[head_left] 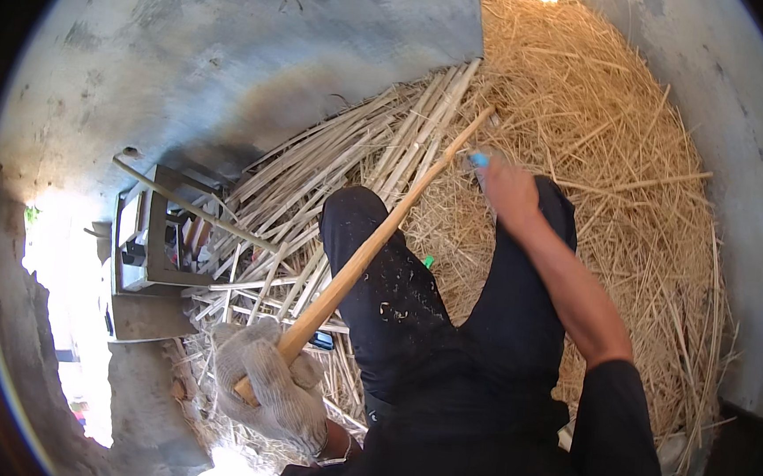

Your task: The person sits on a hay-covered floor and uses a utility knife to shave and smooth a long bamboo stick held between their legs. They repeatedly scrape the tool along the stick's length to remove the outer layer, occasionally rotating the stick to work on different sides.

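Wooden pole [367,254] runs diagonally, thick end at lower left of frame, thin tip at upper centre, crossing in front of the left leg [407,315] in dark, pale-flecked trousers. Left hand [278,390], in a grey knit glove, is wrapped around the thick end. Right hand [510,194], bare, is curled near the thin end; small blue item [479,159] at its fingertips, can't tell if gripped. Loose straw [603,103] fills upper right; flat pale strips [303,157] lie left of centre, beside open-fronted box [167,274].
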`<state>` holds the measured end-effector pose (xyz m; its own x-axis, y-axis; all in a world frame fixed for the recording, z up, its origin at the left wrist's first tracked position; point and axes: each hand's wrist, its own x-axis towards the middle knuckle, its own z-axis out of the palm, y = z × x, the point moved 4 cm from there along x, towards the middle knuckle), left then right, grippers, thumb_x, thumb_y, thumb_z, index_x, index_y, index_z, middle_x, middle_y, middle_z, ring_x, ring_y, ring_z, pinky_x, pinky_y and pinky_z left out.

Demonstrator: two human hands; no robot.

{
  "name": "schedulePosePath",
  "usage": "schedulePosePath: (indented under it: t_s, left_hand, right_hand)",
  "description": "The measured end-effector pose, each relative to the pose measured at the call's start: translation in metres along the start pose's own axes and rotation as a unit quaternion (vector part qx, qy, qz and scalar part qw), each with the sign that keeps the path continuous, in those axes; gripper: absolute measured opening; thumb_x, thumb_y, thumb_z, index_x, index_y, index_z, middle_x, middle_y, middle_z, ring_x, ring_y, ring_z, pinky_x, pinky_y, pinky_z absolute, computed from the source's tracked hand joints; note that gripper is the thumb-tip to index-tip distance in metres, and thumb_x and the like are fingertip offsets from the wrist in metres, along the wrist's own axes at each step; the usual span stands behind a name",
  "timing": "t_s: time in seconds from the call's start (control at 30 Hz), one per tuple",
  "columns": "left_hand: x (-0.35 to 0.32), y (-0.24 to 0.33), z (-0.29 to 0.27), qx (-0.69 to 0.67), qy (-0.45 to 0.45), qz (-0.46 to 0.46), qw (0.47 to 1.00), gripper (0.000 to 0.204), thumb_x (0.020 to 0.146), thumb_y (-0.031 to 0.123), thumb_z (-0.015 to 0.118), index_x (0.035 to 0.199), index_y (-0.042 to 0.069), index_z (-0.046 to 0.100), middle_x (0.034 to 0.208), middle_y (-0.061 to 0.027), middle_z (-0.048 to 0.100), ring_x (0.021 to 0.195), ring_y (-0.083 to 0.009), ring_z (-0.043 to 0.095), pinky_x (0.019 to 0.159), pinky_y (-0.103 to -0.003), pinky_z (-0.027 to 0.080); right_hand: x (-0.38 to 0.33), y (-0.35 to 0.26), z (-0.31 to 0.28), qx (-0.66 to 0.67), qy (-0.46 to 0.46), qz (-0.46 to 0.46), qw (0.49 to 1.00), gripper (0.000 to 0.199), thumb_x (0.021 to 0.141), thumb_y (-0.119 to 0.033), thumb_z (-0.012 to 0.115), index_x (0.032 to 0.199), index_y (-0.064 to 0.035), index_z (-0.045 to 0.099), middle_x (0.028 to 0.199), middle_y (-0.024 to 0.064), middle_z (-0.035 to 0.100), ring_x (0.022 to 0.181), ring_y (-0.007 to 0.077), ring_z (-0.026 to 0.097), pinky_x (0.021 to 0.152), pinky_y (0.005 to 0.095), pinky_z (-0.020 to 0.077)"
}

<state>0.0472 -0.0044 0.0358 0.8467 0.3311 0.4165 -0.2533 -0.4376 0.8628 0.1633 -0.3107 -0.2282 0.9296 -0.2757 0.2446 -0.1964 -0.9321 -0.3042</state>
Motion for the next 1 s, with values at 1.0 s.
schedulePosePath:
  t_s: [1.0]
  left_hand:
    - [0.011, -0.042, -0.018, 0.077, 0.095, 0.019, 0.992, 0.026, 0.095, 0.021, 0.053, 0.103, -0.002, 0.063, 0.087, -0.0091, 0.056, 0.066, -0.0110, 0.055, 0.042, -0.019, 0.039]
  right_hand:
    - [0.012, -0.009, -0.037, 0.140, -0.057, 0.099, 0.984, 0.041, 0.101, -0.039, 0.049, 0.103, 0.0004, 0.058, 0.069, 0.0167, 0.064, 0.062, 0.0341, 0.065, 0.058, 0.0453, 0.0489]
